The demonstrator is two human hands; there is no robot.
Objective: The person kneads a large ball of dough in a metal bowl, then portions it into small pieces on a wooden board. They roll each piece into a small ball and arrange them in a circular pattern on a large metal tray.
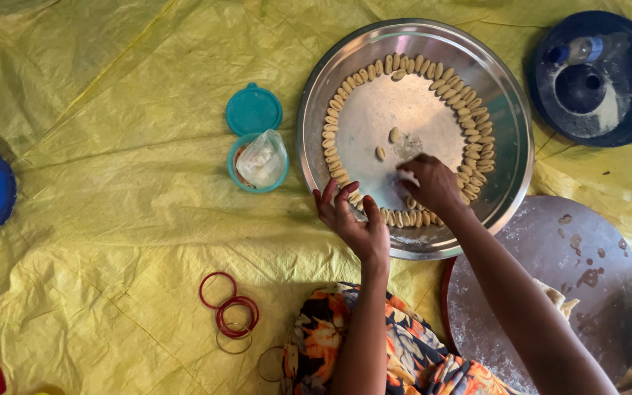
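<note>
A large round steel tray [506,110] lies on a yellow sheet, with several small pale dough pieces [334,128] lined up in a ring inside its rim. Two loose pieces [387,144] sit near its middle. My right hand [433,183] reaches into the tray with fingers curled down on the metal, perhaps on a dough piece; what it pinches is hidden. My left hand [352,219] rests at the tray's near rim, fingers spread, holding nothing.
A teal tub [257,162] with a plastic bag in it and its lid [254,110] lie left of the tray. A floured round board [550,285] sits at right, a dark round lid with a small bottle [590,77] beyond. Red bangles [230,306] lie near my lap.
</note>
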